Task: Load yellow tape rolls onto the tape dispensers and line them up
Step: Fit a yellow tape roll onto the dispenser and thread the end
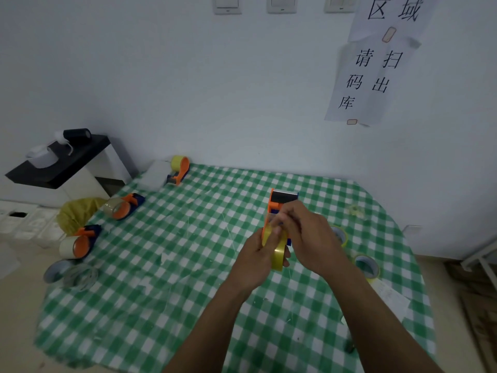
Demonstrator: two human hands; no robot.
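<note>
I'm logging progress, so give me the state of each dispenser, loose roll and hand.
Held dispenser: yellow roll on it, gripped.
Far dispenser: loaded, set down.
Middle-left dispenser: loaded.
Near-left dispenser: loaded.
Two loose yellow rolls: unloaded.
Left hand: gripping roll.
Right hand: fingers at tape.

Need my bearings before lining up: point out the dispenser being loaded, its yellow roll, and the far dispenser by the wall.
held dispenser (283, 198), head view, black front plate.
yellow roll (279, 255), head view, outer tape band.
far dispenser (180, 168), head view, orange side.

White wall (188, 76), paper signs (376, 71), light switches (281, 4); black-topped cabinet (61, 162) left.
</note>
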